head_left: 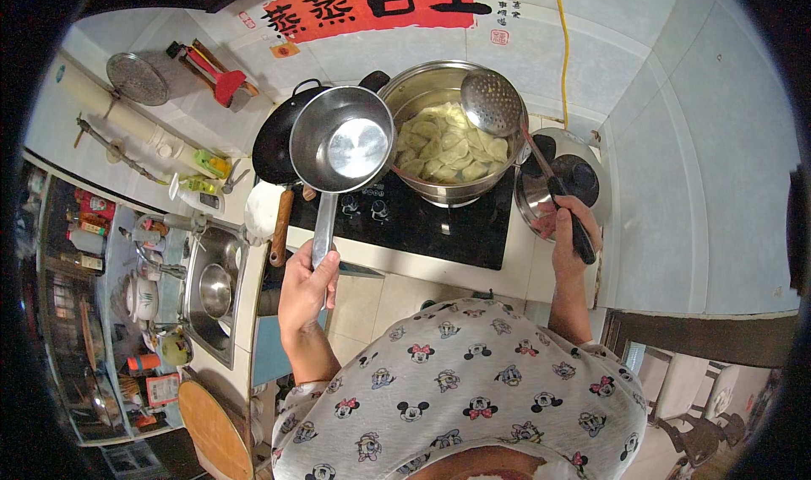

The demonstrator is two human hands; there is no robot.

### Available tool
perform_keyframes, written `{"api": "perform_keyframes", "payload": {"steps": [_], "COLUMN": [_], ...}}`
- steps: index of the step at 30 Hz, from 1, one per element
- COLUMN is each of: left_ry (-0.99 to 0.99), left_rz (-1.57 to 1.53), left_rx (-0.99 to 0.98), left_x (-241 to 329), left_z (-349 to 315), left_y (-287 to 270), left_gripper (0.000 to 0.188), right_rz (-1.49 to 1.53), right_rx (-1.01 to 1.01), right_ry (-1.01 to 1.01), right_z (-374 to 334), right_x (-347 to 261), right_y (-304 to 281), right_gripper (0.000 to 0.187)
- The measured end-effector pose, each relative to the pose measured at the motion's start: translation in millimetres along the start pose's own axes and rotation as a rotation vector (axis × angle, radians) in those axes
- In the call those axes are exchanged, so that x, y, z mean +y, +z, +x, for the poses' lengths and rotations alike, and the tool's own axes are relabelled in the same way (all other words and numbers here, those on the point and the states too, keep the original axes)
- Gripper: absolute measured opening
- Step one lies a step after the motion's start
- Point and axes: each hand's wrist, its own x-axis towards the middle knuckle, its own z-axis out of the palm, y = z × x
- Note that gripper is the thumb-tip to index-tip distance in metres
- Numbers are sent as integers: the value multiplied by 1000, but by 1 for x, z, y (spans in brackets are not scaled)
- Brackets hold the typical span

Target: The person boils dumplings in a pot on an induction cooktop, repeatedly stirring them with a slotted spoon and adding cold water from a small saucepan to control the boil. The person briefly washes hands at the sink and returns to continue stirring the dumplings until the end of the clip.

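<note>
My left hand [306,287] is closed round the long handle of a steel water scoop [348,146]. The scoop's bowl hangs left of the large steel pot [411,81], overlapping its rim in view; it looks empty, with light shining off its bottom. Pale dumplings [448,146] fill the pot, which stands on the black cooktop [456,237]. In my right hand [576,237] is the dark handle of a perforated skimmer [490,104]. The skimmer's round head is over the pot's right side, above the dumplings. Whether it touches the rim, I cannot tell.
Behind the scoop sits a black wok [272,146]. A wooden handle [282,228] juts over the counter's left front. Right of the pot is a round steel lid or pan [530,195]. The sink [226,252] holds a steel bowl [216,291]. A yellow cord [563,49] runs down the wall.
</note>
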Motion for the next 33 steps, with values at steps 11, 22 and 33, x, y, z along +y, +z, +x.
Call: {"api": "perform_keyframes", "payload": {"steps": [11, 22, 33], "left_ry": [-13, 39, 54], "left_rz": [-2, 61, 83], "left_rx": [-23, -65, -95], "left_x": [5, 13, 17], "left_z": [7, 43, 75], "left_y": [3, 22, 41], "left_gripper": [17, 19, 20], "right_rz": [11, 18, 28], "right_rx": [-3, 0, -12], "right_ry": [18, 7, 13], "right_z": [0, 0, -5], "right_x": [3, 6, 5], "right_y": [3, 0, -9], "right_gripper": [18, 21, 19]}}
